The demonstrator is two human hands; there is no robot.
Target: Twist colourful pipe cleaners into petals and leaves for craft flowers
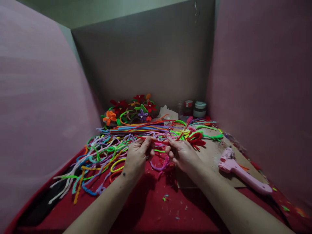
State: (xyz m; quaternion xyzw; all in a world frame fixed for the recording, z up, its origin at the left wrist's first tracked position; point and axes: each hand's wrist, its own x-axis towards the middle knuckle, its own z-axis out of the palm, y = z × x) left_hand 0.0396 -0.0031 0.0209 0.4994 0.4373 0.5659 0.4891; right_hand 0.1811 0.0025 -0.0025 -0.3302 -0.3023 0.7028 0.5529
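My left hand (137, 156) and my right hand (181, 153) are both pinched on one red pipe cleaner (159, 141) stretched between them, just above a red cloth (151, 208). A tangled pile of coloured pipe cleaners (102, 152) spreads to the left of my left hand. Straight pipe cleaners (138, 129) lie in a bundle behind my hands. Red curled pieces (197, 140) sit just right of my right hand.
Finished pipe-cleaner flowers (131, 110) stand at the back. Two small jars (195, 109) stand at the back right. A pink glue gun (240, 172) lies on a cardboard sheet (214, 156) at the right. Pink walls close in on both sides, a grey board behind.
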